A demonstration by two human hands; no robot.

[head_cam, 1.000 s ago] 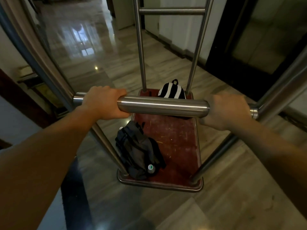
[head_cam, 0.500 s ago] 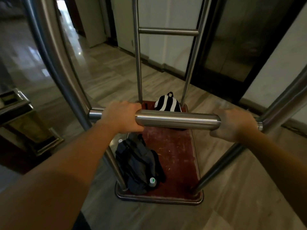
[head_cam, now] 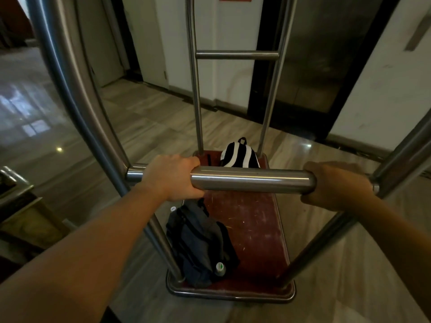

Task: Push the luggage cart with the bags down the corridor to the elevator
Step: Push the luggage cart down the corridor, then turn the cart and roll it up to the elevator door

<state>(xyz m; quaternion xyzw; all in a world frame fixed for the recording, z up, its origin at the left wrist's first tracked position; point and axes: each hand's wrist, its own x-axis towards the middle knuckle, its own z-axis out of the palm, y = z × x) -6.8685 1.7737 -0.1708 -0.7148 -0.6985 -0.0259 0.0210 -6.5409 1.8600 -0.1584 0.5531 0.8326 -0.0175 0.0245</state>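
The luggage cart's steel handle bar runs across the middle of the head view. My left hand grips its left end and my right hand grips its right end. Below lies the cart's red carpeted deck. A dark backpack lies on the deck's near left corner. A black-and-white striped bag stands at the far end, partly hidden by the bar. A dark metal elevator door is ahead on the right.
Curved steel cart posts rise on both sides, with a cross rail ahead. A metal bin stands at the left. White walls flank the elevator. Polished marble floor stretches ahead and left.
The cart has swung to the right, bringing the dark elevator door and white wall closer ahead. Both hands have kept their grip on the bar.
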